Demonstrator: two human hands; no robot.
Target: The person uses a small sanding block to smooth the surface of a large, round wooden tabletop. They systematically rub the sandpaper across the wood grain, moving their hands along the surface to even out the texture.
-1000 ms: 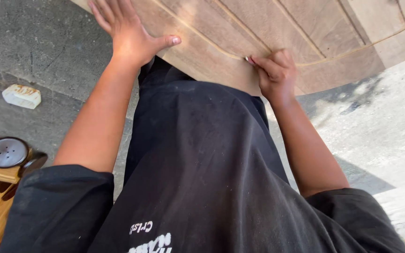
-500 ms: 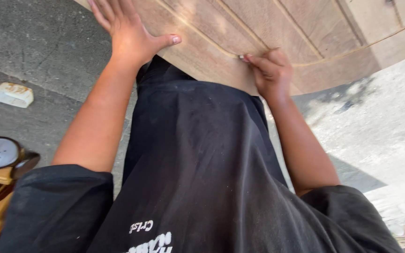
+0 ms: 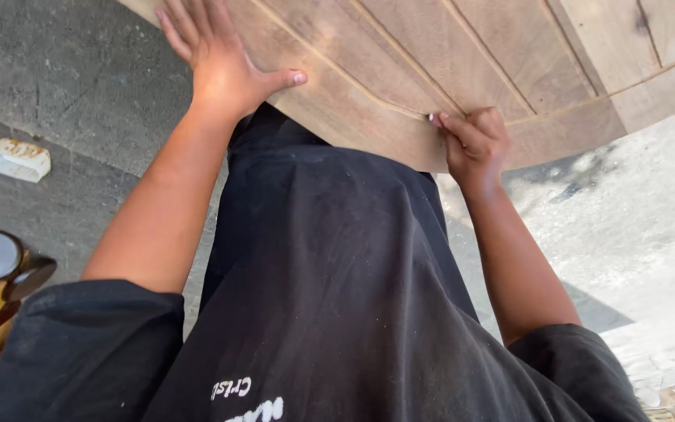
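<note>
I'm looking at a round, pale-brown wooden tabletop [image 3: 462, 55] made of grooved planks, its curved edge right against my body.

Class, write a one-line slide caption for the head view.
Left hand flat on a round pale wooden slatted tabletop; right hand pinches a small tool at its groove.

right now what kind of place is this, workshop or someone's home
Most likely an outdoor woodworking yard. The left hand lies flat on a round slatted wooden tabletop while the right hand pinches something small at a seam; below are a rough concrete floor and pale dust.
</note>
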